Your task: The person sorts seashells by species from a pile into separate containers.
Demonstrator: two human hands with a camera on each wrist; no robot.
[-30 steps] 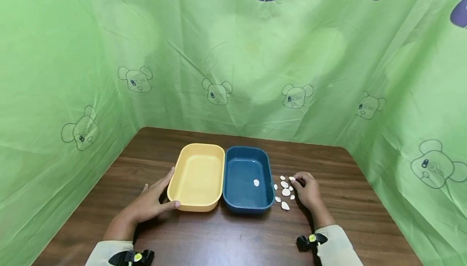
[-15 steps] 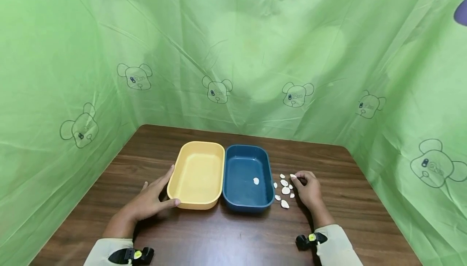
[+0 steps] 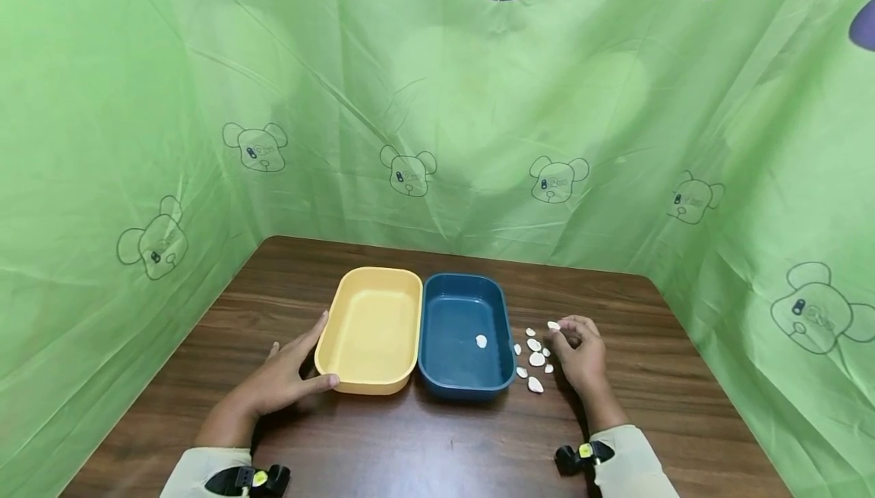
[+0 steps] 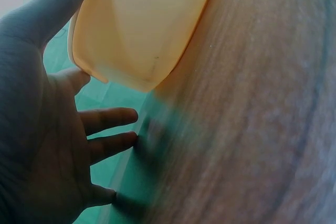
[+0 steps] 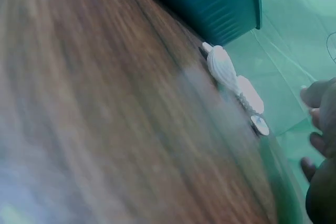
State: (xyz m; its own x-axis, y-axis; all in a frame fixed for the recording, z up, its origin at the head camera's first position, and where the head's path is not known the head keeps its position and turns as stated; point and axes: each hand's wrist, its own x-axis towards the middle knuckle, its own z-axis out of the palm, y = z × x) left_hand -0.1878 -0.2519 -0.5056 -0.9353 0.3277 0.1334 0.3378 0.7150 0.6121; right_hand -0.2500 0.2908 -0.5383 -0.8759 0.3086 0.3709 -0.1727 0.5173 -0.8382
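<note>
In the head view my right hand (image 3: 581,350) pinches a small white seashell (image 3: 553,326) between thumb and fingertips, close over the table's right side. Several more white shells (image 3: 536,359) lie loosely grouped just left of that hand; the right wrist view shows a ribbed shell (image 5: 223,66) among them. One shell (image 3: 481,341) sits inside the blue plastic bin (image 3: 454,308). At the near left corner of the yellow bin (image 3: 376,331), my left hand (image 3: 283,376) rests with spread fingers, its thumb along the front rim. The left wrist view shows its lower fingers straight, apart from the bin.
Both bins stand side by side on a brown wood-grain table (image 3: 437,445), yellow on the left. Green printed fabric (image 3: 437,103) hangs around the table's back and sides. A wrist camera (image 3: 266,480) is strapped over the left sleeve, another camera (image 3: 570,458) over the right.
My right hand has lifted the seashell slightly and drawn it a little away from the group, to the right. The left hand and both bins have stayed in place.
</note>
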